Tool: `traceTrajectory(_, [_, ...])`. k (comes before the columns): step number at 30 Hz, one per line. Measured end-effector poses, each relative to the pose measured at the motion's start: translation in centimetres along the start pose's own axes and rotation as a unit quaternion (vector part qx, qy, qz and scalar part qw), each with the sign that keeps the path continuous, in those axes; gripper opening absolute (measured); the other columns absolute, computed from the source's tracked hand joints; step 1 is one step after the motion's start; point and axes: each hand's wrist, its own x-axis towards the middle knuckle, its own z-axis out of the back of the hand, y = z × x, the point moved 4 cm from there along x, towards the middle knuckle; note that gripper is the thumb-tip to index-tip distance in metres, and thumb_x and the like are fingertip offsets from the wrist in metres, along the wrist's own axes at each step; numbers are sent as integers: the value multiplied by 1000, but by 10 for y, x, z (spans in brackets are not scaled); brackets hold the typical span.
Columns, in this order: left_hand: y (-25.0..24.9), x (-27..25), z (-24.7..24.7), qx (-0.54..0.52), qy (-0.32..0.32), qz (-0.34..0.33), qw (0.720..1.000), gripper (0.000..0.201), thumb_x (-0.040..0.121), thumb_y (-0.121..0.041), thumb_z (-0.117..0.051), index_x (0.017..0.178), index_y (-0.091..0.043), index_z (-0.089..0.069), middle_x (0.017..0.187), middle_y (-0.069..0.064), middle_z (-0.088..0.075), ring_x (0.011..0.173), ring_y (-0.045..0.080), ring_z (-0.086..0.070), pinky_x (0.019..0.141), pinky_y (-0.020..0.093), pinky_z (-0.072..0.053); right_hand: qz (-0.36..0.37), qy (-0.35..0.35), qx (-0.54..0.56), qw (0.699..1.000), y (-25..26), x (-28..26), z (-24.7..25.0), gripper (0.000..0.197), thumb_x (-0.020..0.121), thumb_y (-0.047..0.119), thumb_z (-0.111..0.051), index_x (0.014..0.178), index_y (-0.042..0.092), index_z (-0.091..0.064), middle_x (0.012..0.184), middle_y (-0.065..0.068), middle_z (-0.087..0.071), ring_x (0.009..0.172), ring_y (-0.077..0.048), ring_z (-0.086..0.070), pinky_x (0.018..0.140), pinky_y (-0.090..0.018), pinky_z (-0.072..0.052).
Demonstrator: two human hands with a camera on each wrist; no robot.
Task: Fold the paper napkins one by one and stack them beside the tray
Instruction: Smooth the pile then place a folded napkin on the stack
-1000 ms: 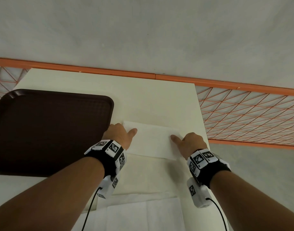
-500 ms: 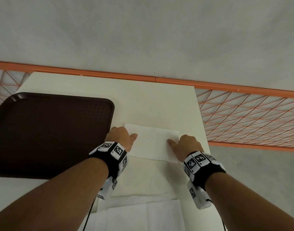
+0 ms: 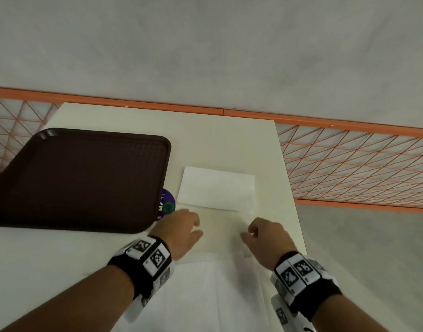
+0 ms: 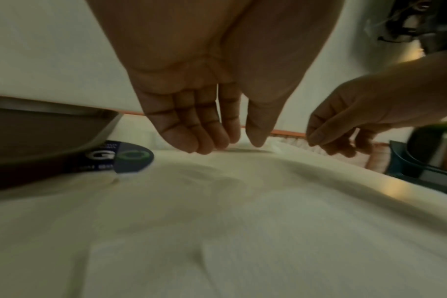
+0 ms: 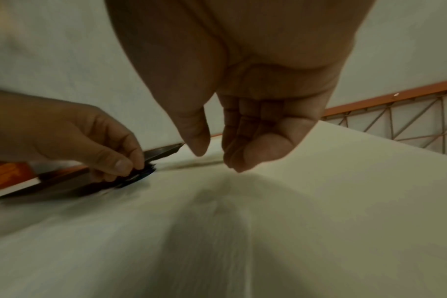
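Observation:
A folded white napkin [image 3: 216, 188] lies flat on the cream table [image 3: 205, 135], just right of the dark brown tray [image 3: 81, 178]. My left hand [image 3: 181, 230] hovers near the napkin's near-left corner, fingers loosely curled and holding nothing [image 4: 239, 141]. On the other side, my right hand [image 3: 265, 238] hangs below the napkin's near-right corner, also loosely curled and empty [image 5: 214, 157]. Neither hand touches the folded napkin. Unfolded white napkins [image 3: 217, 295] lie spread under my wrists at the table's near edge.
A round purple sticker [image 3: 166, 203] peeks out from under the tray's right edge. An orange rail with mesh [image 3: 349, 164] runs behind and to the right of the table. The table's right edge is close to my right hand.
Both hands have lifted off the folded napkin and drawn back toward me, fingers curling loosely. The napkin stays flat beside the tray.

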Motion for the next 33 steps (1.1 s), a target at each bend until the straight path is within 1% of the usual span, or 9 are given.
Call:
traceTrajectory(4, [-12,-37,-39,79,86,-43,992,46,90,-45,-55,130,-22,-50,129,-2,-47,121,18,-45,102,34,-39,115,74,-67,988,4,-37,-38,45,84,52,-59,123,29,-55,124,6,-53,114,-17,-51,94,-30,-44])
traceTrajectory(8, [-21,-50,-53,143,87,-31,985,50,87,-45,-59,130,-20,-49,130,0,-45,120,22,-42,101,38,-37,175,77,-149,970,13,-47,-52,60,81,53,-62,133,29,-46,132,5,-42,121,-21,-40,99,-38,-38])
traceTrajectory(16, [-47,-40,-55,98,112,-16,989,48,90,-38,-60,133,-19,-49,133,5,-52,121,26,-50,99,36,-39,173,22,-166,971,10,-50,-51,66,80,55,-65,134,25,-42,132,3,-43,122,-22,-40,100,-38,-37])
traceTrajectory(19, [-51,-35,-49,44,115,8,992,34,91,-26,-60,124,-17,-58,128,7,-57,114,26,-57,92,31,-46,152,11,-113,982,-4,-56,-47,68,81,52,-65,138,26,-38,136,5,-41,125,-20,-39,103,-36,-36])
traceTrajectory(23, [-28,-40,-38,-71,90,37,993,25,88,-24,-63,112,-16,-64,115,2,-62,101,18,-59,80,22,-43,99,4,7,995,-33,-64,-40,67,83,44,-66,140,24,-37,136,6,-45,124,-17,-43,103,-32,-39])
traceTrajectory(26, [-3,-51,-38,-220,64,59,972,12,86,-23,-67,97,-17,-66,99,2,-69,92,21,-65,81,30,-50,73,36,93,992,-43,-67,-37,58,85,37,-69,135,22,-44,129,5,-56,117,-16,-53,94,-23,-41])
traceTrajectory(29, [13,-68,-42,-314,43,81,945,8,90,-13,-61,88,-20,-64,93,4,-72,84,20,-67,79,25,-51,95,43,76,992,-35,-63,-34,34,89,30,-64,122,21,-57,112,3,-61,107,-19,-57,76,-16,-38])
traceTrajectory(31, [20,-78,-50,-338,43,99,935,13,92,-10,-58,87,-21,-63,94,6,-72,83,21,-67,80,29,-53,120,26,64,990,-23,-59,-30,11,90,25,-62,99,20,-65,93,0,-64,92,-22,-59,68,-19,-40])
traceTrajectory(33, [26,-86,-58,-343,52,125,930,16,92,-9,-55,83,-20,-61,90,6,-70,79,22,-65,74,32,-53,143,5,65,988,-10,-56,-23,8,89,25,-61,91,19,-67,88,-3,-67,86,-23,-61,71,-25,-44])
